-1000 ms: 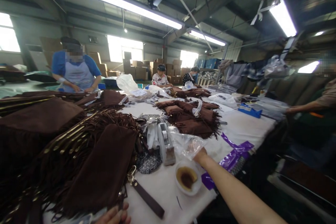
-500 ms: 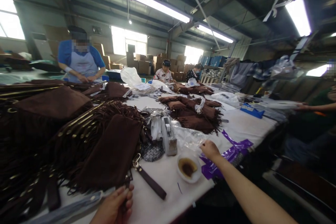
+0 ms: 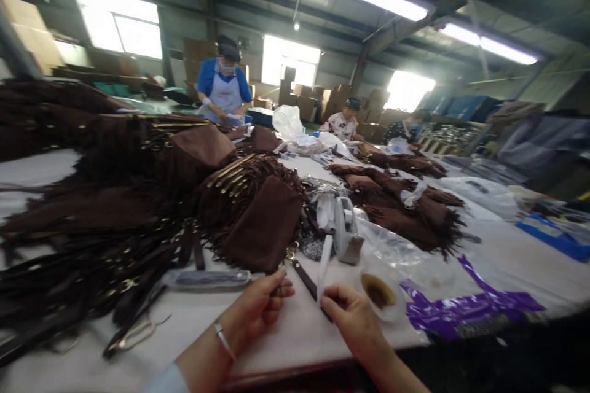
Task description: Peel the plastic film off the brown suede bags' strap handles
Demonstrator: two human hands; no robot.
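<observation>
My right hand (image 3: 357, 322) pinches the lower end of a narrow white strip (image 3: 325, 261), which rises toward a grey tape dispenser (image 3: 348, 236). Beneath the strip lies a brown wrist strap (image 3: 303, 276) with a gold clasp, partly hidden by that hand. My left hand (image 3: 266, 298) has its fingers curled together at the near edge of a dark brown fringed pouch (image 3: 262, 221); what they grip, if anything, is hidden. Just left of it rests a dark-handled tool in clear wrapping (image 3: 207, 278).
Piled brown fringed pouches (image 3: 110, 209) cover the left; another heap (image 3: 405, 209) lies at centre right. A dish with brown liquid (image 3: 380, 291) and purple plastic packaging (image 3: 470, 313) sit near the front edge. Several co-workers, one in a blue top (image 3: 224, 89), are across the table.
My right hand has left the clear plastic beside the dispenser, moved left and now holds the white strip. My left hand stays near the pouch edge. The view has turned left.
</observation>
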